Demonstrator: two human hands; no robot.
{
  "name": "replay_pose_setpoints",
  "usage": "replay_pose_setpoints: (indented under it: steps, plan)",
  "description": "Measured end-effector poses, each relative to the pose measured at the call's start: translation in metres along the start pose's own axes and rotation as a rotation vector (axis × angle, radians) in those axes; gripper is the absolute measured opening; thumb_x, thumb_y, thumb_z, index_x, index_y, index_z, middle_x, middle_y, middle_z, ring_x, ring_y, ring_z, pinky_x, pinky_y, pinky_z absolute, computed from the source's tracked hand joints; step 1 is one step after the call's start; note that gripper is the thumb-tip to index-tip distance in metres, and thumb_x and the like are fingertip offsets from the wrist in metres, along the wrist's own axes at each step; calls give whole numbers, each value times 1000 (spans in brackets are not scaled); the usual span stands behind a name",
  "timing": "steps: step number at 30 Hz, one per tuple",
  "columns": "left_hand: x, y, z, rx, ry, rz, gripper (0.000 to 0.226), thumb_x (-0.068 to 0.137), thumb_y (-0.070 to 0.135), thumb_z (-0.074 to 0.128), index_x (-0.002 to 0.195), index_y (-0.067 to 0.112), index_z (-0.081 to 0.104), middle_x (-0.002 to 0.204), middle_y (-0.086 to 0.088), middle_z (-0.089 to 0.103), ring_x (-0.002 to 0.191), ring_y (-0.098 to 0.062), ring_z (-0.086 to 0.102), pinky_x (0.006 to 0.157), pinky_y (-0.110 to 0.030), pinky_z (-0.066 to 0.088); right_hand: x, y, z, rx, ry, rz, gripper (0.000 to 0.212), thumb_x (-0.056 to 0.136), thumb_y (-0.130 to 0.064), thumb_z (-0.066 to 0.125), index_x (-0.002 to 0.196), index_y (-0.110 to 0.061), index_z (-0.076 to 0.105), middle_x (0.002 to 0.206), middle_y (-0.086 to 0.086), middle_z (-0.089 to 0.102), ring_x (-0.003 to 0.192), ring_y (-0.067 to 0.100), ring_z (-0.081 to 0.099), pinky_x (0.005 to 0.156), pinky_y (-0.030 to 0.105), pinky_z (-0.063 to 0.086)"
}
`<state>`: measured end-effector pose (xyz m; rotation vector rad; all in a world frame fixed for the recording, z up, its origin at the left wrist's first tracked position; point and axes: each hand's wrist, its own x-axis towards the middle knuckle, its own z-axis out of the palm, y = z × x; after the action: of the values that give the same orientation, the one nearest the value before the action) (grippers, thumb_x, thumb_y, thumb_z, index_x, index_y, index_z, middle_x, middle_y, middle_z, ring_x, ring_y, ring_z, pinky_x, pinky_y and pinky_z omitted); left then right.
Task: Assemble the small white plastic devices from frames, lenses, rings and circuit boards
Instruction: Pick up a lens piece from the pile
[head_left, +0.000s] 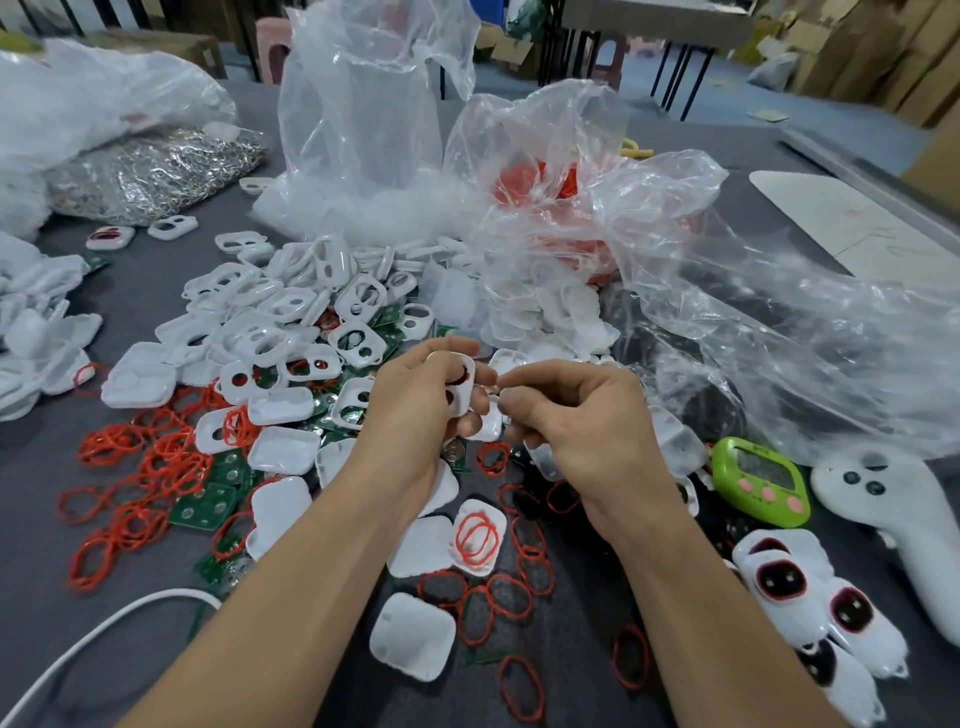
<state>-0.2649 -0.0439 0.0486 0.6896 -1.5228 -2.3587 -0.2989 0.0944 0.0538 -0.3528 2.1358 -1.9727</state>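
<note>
Here the white frame (462, 382) sits upright in the left hand's (415, 410) grip.

Worktop (135, 296): plain dark grey. Loose frames (291, 306) and back covers (413, 636): white. Rings (135, 452): orange-red. Circuit boards (205, 506): green with round silver pads. Held frame (466, 400) in the left hand (415, 410): white, red showing at its openings. Finished devices (779, 577): white, black windows rimmed in red. Timer (758, 486): lime green, pink buttons, grey screen. Handheld controller (893, 525): white, dark buttons. Bags (753, 322): clear. Cable (104, 629): white.
</note>
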Motion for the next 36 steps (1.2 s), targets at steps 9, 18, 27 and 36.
replay_pose_setpoints:
  steps: [9,18,27,36]
  plan:
    - [1,-1,2,-165,-72,-189,26,98,12,46,97,4,70,84,-10,74,67,-20,65,53,-27,53,-11,-8,3,-161,106,-197,23,78,-5,86,75,-26,80,74,-10,77,69,8,73,69,26,59]
    - [-6,2,1,-275,-278,-341,55,111,42,29,120,0,63,119,-25,70,93,-27,75,71,-35,63,-7,-3,6,-438,113,-250,18,80,-12,85,80,-29,82,81,-13,66,89,3,60,75,6,39]
    - [-12,2,7,-321,-282,-332,50,111,46,27,118,4,55,118,-22,61,98,-31,62,84,-35,57,-6,2,12,-486,131,-164,18,77,-13,87,75,-30,80,80,-13,65,83,-2,59,68,5,40]
    - [-14,2,7,-343,-337,-314,45,110,42,30,120,5,52,120,-22,59,109,-34,57,99,-40,48,-8,6,21,-472,317,-227,17,72,-15,89,73,-29,79,73,-14,63,79,3,59,66,7,39]
